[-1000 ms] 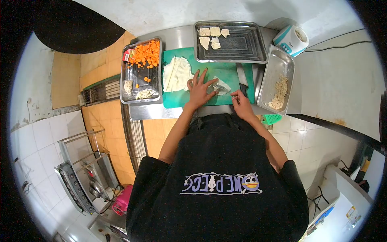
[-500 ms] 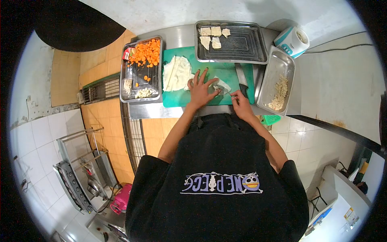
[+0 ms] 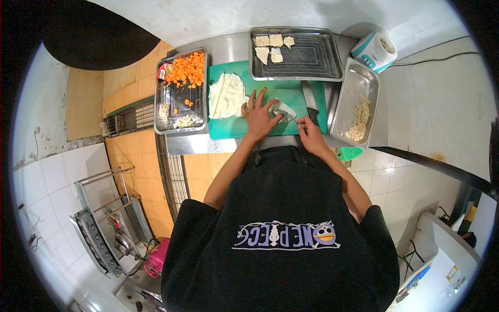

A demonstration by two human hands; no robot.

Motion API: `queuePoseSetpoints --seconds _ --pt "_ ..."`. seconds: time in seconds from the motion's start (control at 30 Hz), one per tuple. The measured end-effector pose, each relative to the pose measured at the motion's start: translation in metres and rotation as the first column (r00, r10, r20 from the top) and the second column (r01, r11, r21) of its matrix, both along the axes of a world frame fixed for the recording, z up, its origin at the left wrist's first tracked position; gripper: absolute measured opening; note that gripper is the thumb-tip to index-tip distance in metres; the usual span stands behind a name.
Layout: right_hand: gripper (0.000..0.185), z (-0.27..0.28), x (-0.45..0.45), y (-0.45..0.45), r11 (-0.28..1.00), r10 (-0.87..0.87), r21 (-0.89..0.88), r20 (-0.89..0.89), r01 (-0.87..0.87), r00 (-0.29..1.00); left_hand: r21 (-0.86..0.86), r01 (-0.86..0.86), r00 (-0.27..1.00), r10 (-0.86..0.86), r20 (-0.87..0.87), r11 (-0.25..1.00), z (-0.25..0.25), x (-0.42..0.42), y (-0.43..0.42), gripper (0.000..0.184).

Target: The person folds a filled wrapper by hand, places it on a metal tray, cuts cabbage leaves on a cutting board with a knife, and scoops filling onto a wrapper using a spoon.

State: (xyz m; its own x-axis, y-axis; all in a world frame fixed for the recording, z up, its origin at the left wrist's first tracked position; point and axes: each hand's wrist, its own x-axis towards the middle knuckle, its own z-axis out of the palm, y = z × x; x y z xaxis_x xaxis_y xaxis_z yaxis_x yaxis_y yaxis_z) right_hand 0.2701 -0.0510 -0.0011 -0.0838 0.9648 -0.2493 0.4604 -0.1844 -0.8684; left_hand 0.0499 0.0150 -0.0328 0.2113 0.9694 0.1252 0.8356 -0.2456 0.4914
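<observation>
On the green cutting board (image 3: 223, 130), my left hand (image 3: 258, 117) lies with its fingers spread. It presses on a thin pale dough sheet (image 3: 287, 108), part of which is hidden under the hand. My right hand (image 3: 310, 132) is closed round the thin handle of a small metal utensil that looks like a spoon (image 3: 283, 113). Its far end rests on the sheet near my left thumb. A stack of white dough sheets (image 3: 226, 96) lies at the board's left. A knife (image 3: 310, 103) with a black handle lies on the board beyond my right hand.
A left tray (image 3: 204, 104) holds chopped carrots (image 3: 187, 70) and pale chopped pieces (image 3: 184, 121). The back tray (image 3: 312, 73) bears several pale dough pieces (image 3: 275, 40). At right stand a deep metal pan (image 3: 345, 83) with crumbly filling (image 3: 359, 122) and a paper roll (image 3: 374, 52).
Both hands keep nearly the same place and grip. The utensil's end has shifted very slightly on the sheet, and the whole view has moved a little.
</observation>
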Motion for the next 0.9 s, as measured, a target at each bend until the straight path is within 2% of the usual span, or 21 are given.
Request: queuePoseSetpoints --seconds 0.27,0.33,0.67,0.77,0.83,0.9 --pt "0.02 0.005 0.004 -0.002 0.999 -0.032 -0.034 -0.053 0.03 0.998 -0.002 -0.004 1.0 0.004 -0.006 1.0 -0.002 0.0 0.0 0.05" --pt "0.02 0.005 0.007 -0.003 0.993 -0.08 -0.092 -0.083 0.073 0.993 0.001 -0.008 1.0 0.008 -0.017 1.0 -0.004 0.0 0.0 0.048" --pt "0.017 0.001 0.01 -0.003 0.992 -0.126 0.0 -0.084 0.126 0.988 0.027 -0.014 1.0 0.014 -0.008 1.0 -0.001 0.001 0.0 0.052" --pt "0.017 -0.004 0.012 -0.003 0.99 -0.14 -0.034 -0.089 0.138 0.986 0.001 -0.002 1.0 0.002 0.001 1.0 0.002 0.0 0.0 0.055" --pt "0.02 -0.008 0.012 -0.002 0.977 -0.173 -0.152 -0.155 0.15 0.973 0.002 0.015 1.0 -0.015 0.007 1.0 0.002 -0.001 -0.001 0.057" --pt "0.024 -0.009 0.013 -0.002 0.98 -0.154 -0.151 -0.164 0.13 0.974 0.007 0.031 0.999 -0.031 0.01 1.0 0.001 -0.003 0.0 0.057"
